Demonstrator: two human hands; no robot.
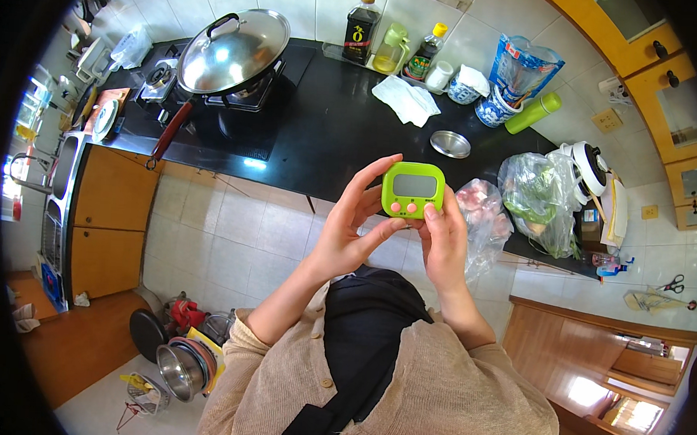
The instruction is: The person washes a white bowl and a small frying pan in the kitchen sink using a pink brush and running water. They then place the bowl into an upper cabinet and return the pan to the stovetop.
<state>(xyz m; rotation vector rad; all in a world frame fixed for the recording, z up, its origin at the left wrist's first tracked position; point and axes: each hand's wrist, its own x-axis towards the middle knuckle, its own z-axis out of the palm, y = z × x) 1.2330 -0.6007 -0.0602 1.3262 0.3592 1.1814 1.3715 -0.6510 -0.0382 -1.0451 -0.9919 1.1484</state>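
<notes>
A green digital kitchen timer with a grey display and pink buttons is held up in front of my body, before the counter's front edge. My left hand grips its left side between thumb and fingers. On the other side my right hand holds the timer too, its thumb on the rightmost button. No digits can be made out on the display. Just beyond the timer, a round metal lid and a white paper towel lie on the black countertop.
At the left a lidded wok sits on the gas stove, its handle jutting past the counter edge. Sauce bottles stand along the wall. Plastic bags of meat and green vegetables lie at the right. Metal bowls are on the floor.
</notes>
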